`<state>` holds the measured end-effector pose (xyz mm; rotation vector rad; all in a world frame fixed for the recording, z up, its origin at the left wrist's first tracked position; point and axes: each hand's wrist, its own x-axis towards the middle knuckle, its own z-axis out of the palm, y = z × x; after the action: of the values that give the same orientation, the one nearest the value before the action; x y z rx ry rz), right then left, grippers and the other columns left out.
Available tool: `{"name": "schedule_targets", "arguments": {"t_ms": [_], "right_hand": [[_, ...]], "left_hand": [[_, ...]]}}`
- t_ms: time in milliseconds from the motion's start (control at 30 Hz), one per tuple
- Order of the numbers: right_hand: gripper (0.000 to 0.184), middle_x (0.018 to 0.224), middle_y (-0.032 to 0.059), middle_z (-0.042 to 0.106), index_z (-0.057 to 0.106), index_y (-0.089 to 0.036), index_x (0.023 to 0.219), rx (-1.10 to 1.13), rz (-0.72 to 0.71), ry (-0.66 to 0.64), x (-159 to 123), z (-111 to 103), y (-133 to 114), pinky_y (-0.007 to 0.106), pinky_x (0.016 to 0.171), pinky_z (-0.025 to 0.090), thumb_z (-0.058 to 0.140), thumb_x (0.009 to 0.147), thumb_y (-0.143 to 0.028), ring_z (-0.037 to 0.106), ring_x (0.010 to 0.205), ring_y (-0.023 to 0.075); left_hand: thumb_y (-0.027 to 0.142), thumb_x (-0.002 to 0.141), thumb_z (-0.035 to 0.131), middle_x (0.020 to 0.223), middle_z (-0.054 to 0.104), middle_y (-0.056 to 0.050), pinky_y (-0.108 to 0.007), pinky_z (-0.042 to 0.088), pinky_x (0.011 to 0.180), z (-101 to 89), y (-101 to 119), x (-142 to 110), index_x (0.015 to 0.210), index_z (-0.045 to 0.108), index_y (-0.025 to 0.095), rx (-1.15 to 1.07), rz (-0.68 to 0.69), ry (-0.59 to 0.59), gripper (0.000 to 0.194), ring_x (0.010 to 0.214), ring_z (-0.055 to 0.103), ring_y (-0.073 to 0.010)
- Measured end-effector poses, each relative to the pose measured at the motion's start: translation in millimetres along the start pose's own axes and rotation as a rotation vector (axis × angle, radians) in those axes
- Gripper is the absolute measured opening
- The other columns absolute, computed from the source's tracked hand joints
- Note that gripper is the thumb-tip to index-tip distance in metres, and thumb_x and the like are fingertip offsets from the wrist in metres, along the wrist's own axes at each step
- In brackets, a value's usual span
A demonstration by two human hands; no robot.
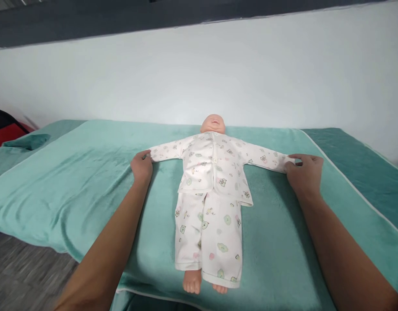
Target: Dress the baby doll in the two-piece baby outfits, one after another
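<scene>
A baby doll (pixel 213 124) lies on its back, head toward the wall and bare feet toward me. It wears a white printed pajama top (pixel 215 164), its front closed at least by one button, and matching pajama pants (pixel 208 237). Both sleeves are stretched out sideways. At the end of the sleeve on the left, my left hand (pixel 142 166) is closed in a pinch on the cuff. My right hand (pixel 304 172) pinches the other sleeve's cuff between thumb and fingers. The doll's hands are hidden.
A teal blanket (pixel 89 172) covers the bed, with loose folds on the left. Behind it stands a white wall (pixel 173 73). A red and black object (pixel 4 129) is at the far left. Grey floor (pixel 27 272) shows below the bed's left edge.
</scene>
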<state>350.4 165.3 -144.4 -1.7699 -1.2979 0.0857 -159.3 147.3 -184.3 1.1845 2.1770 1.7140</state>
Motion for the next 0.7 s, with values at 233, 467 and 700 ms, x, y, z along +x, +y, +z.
{"name": "schedule_targets", "arguments": {"t_ms": [233,467,700], "right_hand": [[0.023,0.105,0.0145,0.064,0.069,-0.016,0.095,0.062,-0.371,0.11,-4,5,1,0.051,0.105,0.045,0.055,0.077,-0.017,0.059,0.113,0.0298],[0.028,0.119,0.0103,0.069,0.068,-0.024,0.115,0.34,-0.474,-0.196,-44,16,-77,0.047,0.101,0.05,0.054,0.092,-0.03,0.065,0.11,0.0265],[0.033,0.132,0.0074,0.066,0.07,-0.025,0.122,0.43,-0.503,-0.518,-49,54,-164,0.05,0.112,0.04,0.052,0.095,-0.032,0.055,0.127,0.0281]], "left_hand": [[0.012,0.074,0.048,0.109,0.072,-0.01,-0.042,0.047,0.105,-0.4,5,-1,0.098,0.075,0.017,0.074,0.117,0.05,0.036,0.107,0.064,-0.025],[0.012,0.08,0.046,0.103,0.07,-0.009,-0.04,0.048,0.096,6.5,8,-2,0.096,0.07,0.018,0.094,0.187,0.08,0.029,0.101,0.062,-0.0244],[0.014,0.082,0.047,0.098,0.066,-0.007,-0.036,0.048,0.09,7.2,4,-3,0.094,0.068,0.017,0.093,0.157,0.077,0.024,0.093,0.06,-0.0216]]}}
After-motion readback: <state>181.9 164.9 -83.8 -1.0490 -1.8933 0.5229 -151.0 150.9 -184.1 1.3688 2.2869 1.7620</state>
